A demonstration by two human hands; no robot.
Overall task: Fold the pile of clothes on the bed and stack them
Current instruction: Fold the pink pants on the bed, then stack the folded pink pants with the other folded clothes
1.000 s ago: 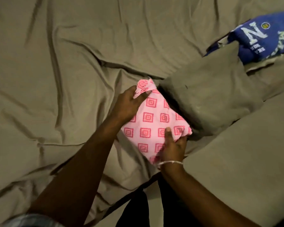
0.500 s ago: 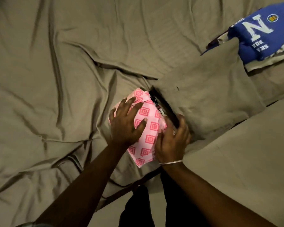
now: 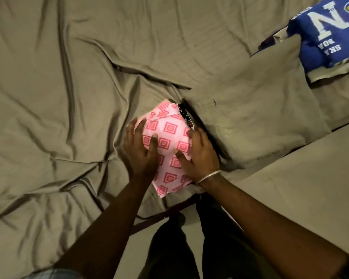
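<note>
Between the two hands lies the folded pink cloth with its red square pattern (image 3: 167, 141), flat on the rumpled olive-grey bedsheet (image 3: 69, 97). The left hand (image 3: 140, 150) rests on the cloth's left side with fingers straight and spread, pressing down and grasping nothing. The right hand (image 3: 199, 153) lies on the cloth's right side, palm down, fingers laid loosely along the edge; it too holds nothing that I can see. A thin silver bangle (image 3: 208, 176) circles the right wrist.

Just beyond the right hand's fingertips, a dark patterned strip of fabric (image 3: 186, 117) peeks out along the pink cloth's far-right edge; whether it lies under the cloth or beside it I cannot tell. Touching that edge, to the right of the right hand, sits an olive-grey pillow (image 3: 260, 117). Well past it, far up and to the right of both hands, a folded blue garment with a big white letter N (image 3: 326, 31) rests on top of other folded pieces, forming a small stack.
</note>
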